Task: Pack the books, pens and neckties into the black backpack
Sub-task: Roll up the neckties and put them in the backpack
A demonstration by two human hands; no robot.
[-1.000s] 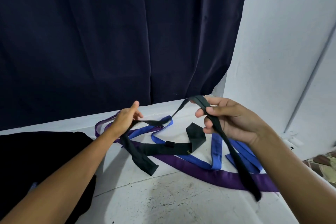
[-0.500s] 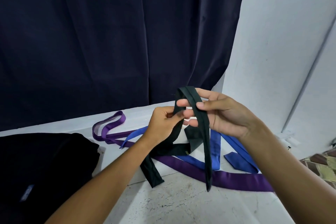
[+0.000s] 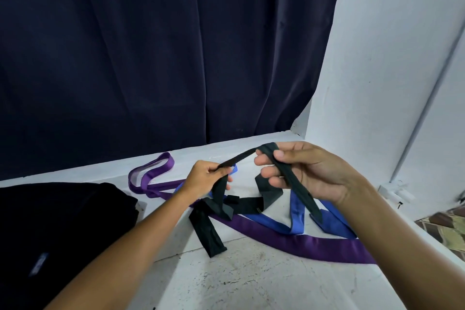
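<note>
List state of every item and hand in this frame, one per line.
black necktie: lifted at one stretch, held by both hands, rest trailing on the table
left hand: pinches the black necktie
right hand: grips the black necktie
blue necktie: loose on the table, unheld
purple necktie: loose on the table, under the blue one
black backpack: on the table at left, opening not visible

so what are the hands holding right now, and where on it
Both grip the black necktie: left hand and right hand on its raised narrow stretch.
</note>
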